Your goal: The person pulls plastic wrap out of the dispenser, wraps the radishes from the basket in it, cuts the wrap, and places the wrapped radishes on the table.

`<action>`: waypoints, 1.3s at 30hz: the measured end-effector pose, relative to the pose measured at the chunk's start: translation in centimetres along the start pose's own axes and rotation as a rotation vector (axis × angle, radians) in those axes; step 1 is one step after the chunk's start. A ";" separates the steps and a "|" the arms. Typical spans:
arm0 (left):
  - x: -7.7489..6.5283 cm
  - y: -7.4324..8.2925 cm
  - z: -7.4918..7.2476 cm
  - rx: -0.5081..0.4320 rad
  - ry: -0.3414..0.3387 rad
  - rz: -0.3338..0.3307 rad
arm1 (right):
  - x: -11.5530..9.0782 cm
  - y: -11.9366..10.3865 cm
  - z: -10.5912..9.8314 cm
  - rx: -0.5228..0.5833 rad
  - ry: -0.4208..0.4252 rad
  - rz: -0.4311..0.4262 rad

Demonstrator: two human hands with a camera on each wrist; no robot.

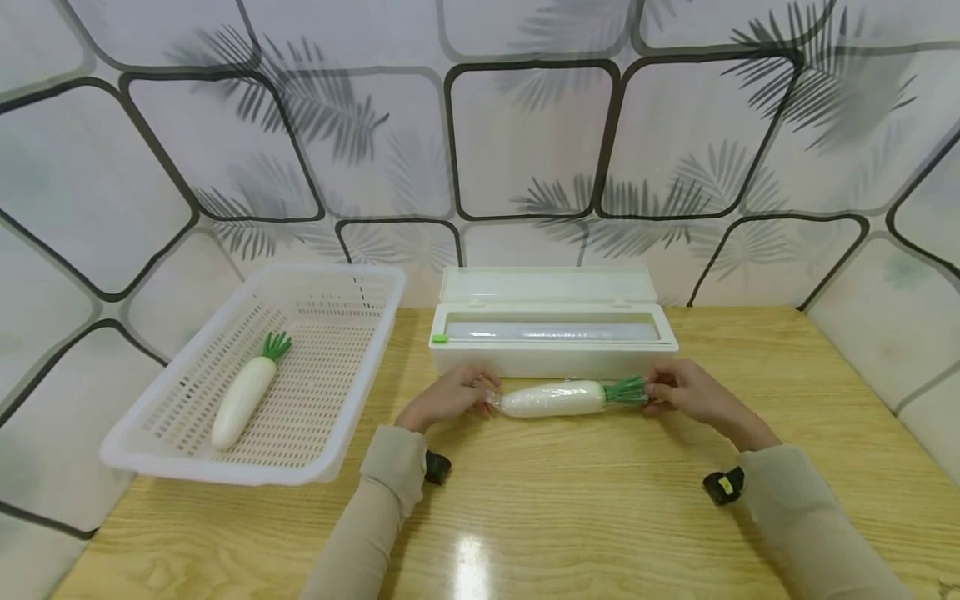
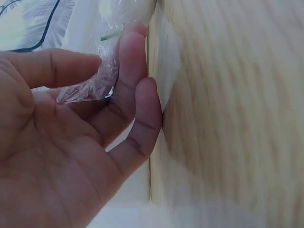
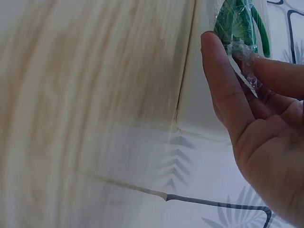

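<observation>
A white radish [image 1: 558, 398] with green leaves, wrapped in clear plastic film, lies crosswise between my two hands in the head view. My left hand [image 1: 452, 393] pinches the film at the radish's pale end. In the left wrist view the gathered film [image 2: 90, 88] sits between thumb and fingers. At the leafy end my right hand [image 1: 693, 392] pinches the other end of the film. The right wrist view shows that twisted film [image 3: 248, 71] between thumb and fingers, just below the green leaves [image 3: 235, 23].
Behind the radish stands a white cling film dispenser [image 1: 555, 360], its lid [image 1: 547, 285] raised and a roll [image 1: 551, 331] inside. A green slider [image 1: 439, 338] sits at its left. On the left, a white basket [image 1: 337, 450] holds another radish [image 1: 243, 402]. Everything stands on a wooden table [image 1: 585, 508].
</observation>
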State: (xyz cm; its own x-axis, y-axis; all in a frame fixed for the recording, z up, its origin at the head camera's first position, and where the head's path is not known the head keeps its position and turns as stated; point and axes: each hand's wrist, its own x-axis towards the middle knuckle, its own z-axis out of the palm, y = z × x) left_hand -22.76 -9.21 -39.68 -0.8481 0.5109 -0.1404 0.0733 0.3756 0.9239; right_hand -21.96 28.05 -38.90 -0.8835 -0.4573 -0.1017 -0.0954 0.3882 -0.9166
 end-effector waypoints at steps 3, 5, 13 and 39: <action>0.0 0.2 0.3 0.008 0.043 -0.007 | 0.0 0.0 -0.1 0.017 0.003 -0.001; -0.1 0.5 0.6 0.038 0.079 -0.021 | -0.1 0.0 -0.1 0.028 0.008 0.002; 0.0 1.2 1.8 0.123 0.201 -0.063 | -0.3 0.0 -0.5 0.033 0.032 0.000; 2.3 4.9 9.9 0.191 0.070 0.126 | -3.2 1.0 -6.2 0.014 0.260 0.073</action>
State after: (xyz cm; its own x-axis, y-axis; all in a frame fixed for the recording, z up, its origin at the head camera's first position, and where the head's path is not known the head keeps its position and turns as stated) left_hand -19.16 1.46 -38.99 -0.8595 0.5111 0.0030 0.2734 0.4549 0.8475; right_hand -22.08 34.87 -37.09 -0.9761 -0.2068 -0.0666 -0.0224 0.4007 -0.9160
